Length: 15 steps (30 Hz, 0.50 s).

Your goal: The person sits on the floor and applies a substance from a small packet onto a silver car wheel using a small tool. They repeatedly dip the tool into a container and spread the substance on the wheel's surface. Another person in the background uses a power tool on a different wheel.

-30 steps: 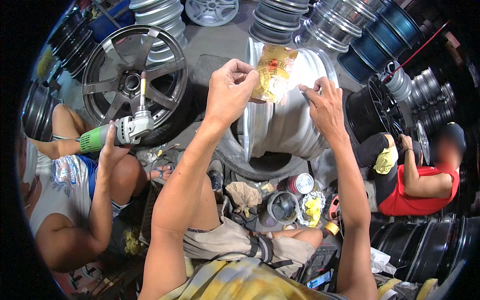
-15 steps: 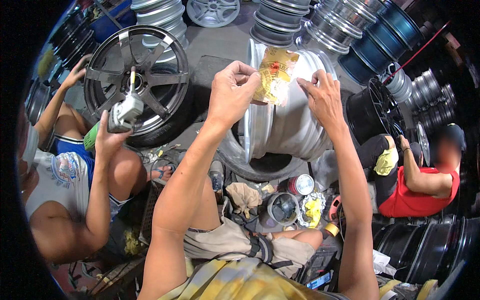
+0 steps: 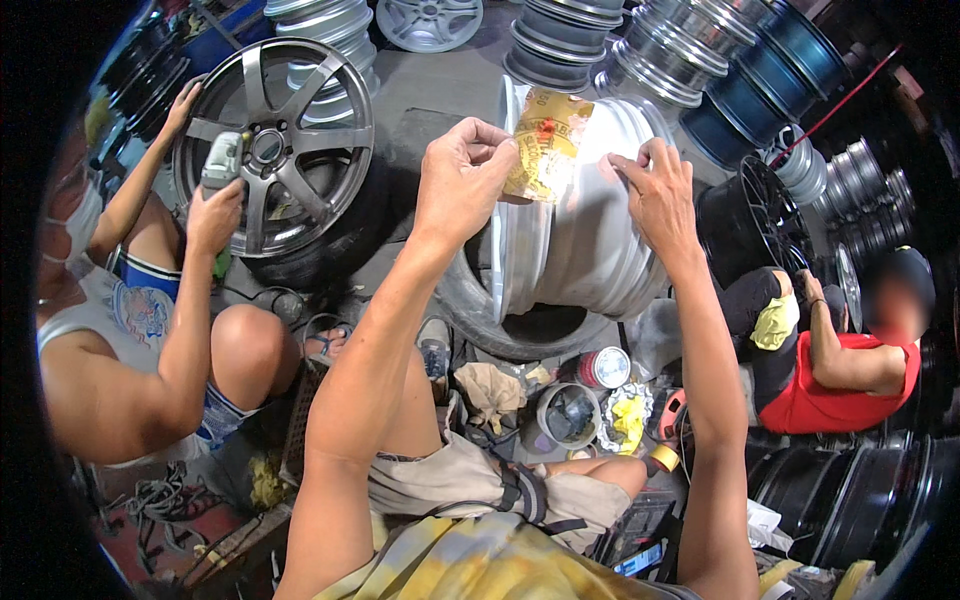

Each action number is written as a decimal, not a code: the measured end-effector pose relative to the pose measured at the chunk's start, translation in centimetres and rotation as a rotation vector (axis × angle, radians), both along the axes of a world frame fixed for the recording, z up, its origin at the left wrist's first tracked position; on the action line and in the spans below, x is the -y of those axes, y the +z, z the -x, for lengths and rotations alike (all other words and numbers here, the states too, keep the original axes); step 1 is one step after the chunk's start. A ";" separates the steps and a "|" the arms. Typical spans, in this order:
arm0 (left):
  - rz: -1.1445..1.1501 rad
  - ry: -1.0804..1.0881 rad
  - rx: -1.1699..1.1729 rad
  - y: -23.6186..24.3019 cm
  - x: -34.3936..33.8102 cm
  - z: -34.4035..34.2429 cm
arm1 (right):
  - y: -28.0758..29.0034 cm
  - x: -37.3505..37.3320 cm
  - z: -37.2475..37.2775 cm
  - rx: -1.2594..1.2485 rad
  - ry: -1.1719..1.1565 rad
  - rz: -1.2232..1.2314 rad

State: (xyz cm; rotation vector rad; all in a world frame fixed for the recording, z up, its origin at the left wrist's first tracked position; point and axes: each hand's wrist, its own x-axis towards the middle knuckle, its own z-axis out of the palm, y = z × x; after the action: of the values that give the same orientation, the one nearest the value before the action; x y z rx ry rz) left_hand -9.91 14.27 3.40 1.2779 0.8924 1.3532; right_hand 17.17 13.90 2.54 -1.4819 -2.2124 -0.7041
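A sheet of brown-gold sandpaper [image 3: 545, 145] with printing on its back hangs from my left hand [image 3: 465, 180], pinched by its left edge. Behind the sheet a bare silver-grey wheel rim [image 3: 590, 250] rests on its side on a black tire [image 3: 530, 345]. My right hand [image 3: 657, 190] hovers at the rim's right side, index finger pointing toward the paper and the other fingers bent. A gap separates it from the sheet, and I see nothing in it.
At left, a person's hand [image 3: 215, 215] holds a power tool [image 3: 223, 160] against a grey spoked wheel [image 3: 270, 147]. A person in a red top [image 3: 850, 385] sits at right by a black wheel [image 3: 745, 215]. A bucket [image 3: 568, 415], a can [image 3: 605, 368] and a tape roll [image 3: 662, 458] lie near my legs.
My right hand has shifted slightly right, away from the sandpaper. The sheet tilted a little in my left hand. At left, the person's power tool moved up to the spoked wheel.
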 end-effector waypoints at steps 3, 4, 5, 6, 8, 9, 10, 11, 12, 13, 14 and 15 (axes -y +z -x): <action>0.008 0.019 -0.014 -0.1 -0.2 0.2 | -0.2 0.7 -0.4 -0.012 -0.011 -0.018; 0.005 0.030 -0.031 -0.3 -0.5 0.4 | -0.4 1.3 -0.4 -0.021 -0.010 -0.013; 0.001 0.041 -0.049 -0.7 -1.0 0.7 | -0.5 1.7 -0.2 -0.039 0.001 -0.004; -0.002 0.048 -0.068 -0.6 -1.0 0.7 | -0.5 2.4 -0.1 -0.060 0.009 0.006; 0.052 0.024 -0.033 -0.3 -0.5 0.6 | -0.7 3.9 -0.2 -0.094 0.009 0.011; 0.078 0.013 -0.017 -0.1 -0.3 0.7 | -0.9 4.6 -0.1 -0.110 0.002 0.006; 0.128 -0.046 0.011 -0.6 -0.7 1.1 | -1.1 5.4 -0.1 -0.125 -0.004 0.000; 0.152 -0.116 -0.029 -1.2 -1.0 1.6 | -1.5 6.3 -0.2 -0.242 -0.025 -0.049; 0.175 -0.189 -0.069 -1.9 -1.2 2.2 | -2.1 7.4 -0.6 -0.356 -0.047 -0.099; 0.196 -0.260 -0.111 -2.1 -1.3 2.6 | -2.7 8.6 -1.1 -0.473 -0.069 -0.152; 0.220 -0.321 -0.242 -2.2 -0.9 3.1 | -3.5 9.9 -1.7 -0.614 -0.094 -0.182; 0.209 -0.410 -0.316 -2.3 -0.4 3.1 | -4.6 11.2 -2.5 -0.676 -0.150 -0.238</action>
State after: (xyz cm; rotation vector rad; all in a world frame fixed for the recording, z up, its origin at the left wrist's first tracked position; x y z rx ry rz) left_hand -13.02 14.66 1.10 1.4367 0.8961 0.7310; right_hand 19.67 2.71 -2.03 -1.4897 -1.4722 -0.4034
